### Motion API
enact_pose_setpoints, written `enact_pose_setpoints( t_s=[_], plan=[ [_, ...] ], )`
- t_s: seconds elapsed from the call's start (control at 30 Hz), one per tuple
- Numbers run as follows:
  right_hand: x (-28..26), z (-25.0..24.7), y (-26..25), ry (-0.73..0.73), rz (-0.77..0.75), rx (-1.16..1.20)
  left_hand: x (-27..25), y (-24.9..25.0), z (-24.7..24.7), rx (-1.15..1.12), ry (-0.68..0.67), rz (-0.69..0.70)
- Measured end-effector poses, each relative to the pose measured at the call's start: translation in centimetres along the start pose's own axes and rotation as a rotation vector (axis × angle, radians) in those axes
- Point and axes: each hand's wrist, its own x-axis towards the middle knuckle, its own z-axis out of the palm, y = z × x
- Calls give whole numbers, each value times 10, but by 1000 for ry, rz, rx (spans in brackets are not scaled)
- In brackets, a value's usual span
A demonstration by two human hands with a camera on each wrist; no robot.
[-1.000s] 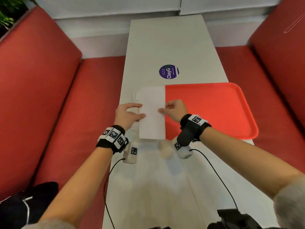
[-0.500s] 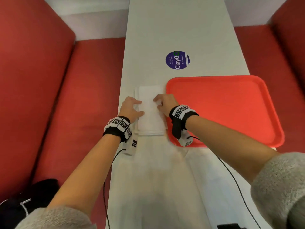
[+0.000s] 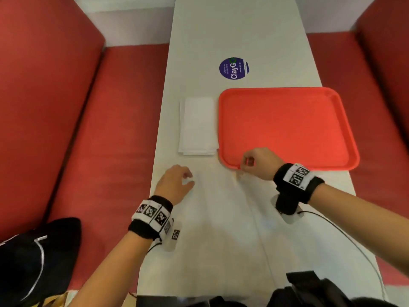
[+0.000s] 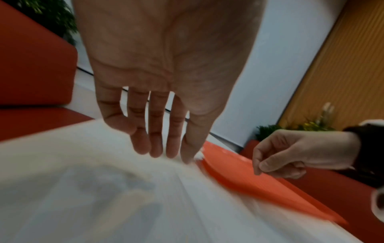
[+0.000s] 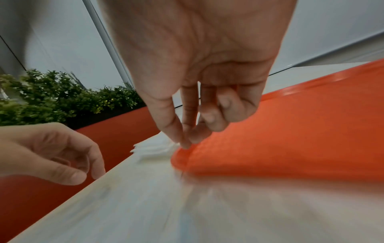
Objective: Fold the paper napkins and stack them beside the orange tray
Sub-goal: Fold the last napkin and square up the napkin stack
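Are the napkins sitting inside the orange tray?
No, the stack of folded napkins lies on the white table just left of the orange tray, which looks empty.

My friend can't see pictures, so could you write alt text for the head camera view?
A stack of folded white paper napkins lies on a long white table, just left of an empty orange tray. Nearer the viewer, a person's left hand and right hand, both empty and wearing wrist cameras, hover off the stack. Red bench seats flank the table.
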Motion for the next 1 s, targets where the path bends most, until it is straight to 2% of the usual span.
enact_pose_setpoints(
  t_s=[0.13,0.23,0.3,0.4,0.57,0.73,0.9,1.0],
  plan=[
    [-56,42,15,-126,33,-41,-37,13,44,95,-29,3],
    [-77,75,20,-190,44,-28,-43,17,62,236,-86,-69],
    [-83,91,22,-168,31,-13,-41,16,70,282,-160,-95],
    [-86,100,22,-124,28,15,-39,12,81,335,-240,-64],
    [-89,102,25,-78,38,56,-42,11,85,288,-266,-17],
    [-93,102,27,-42,35,106,-58,18,90,237,-179,99],
    [-93,100,28,-10,16,122,-67,18,105,41,8,106],
    [-93,100,27,-2,18,117,-61,27,106,-27,168,127]
  ],
)
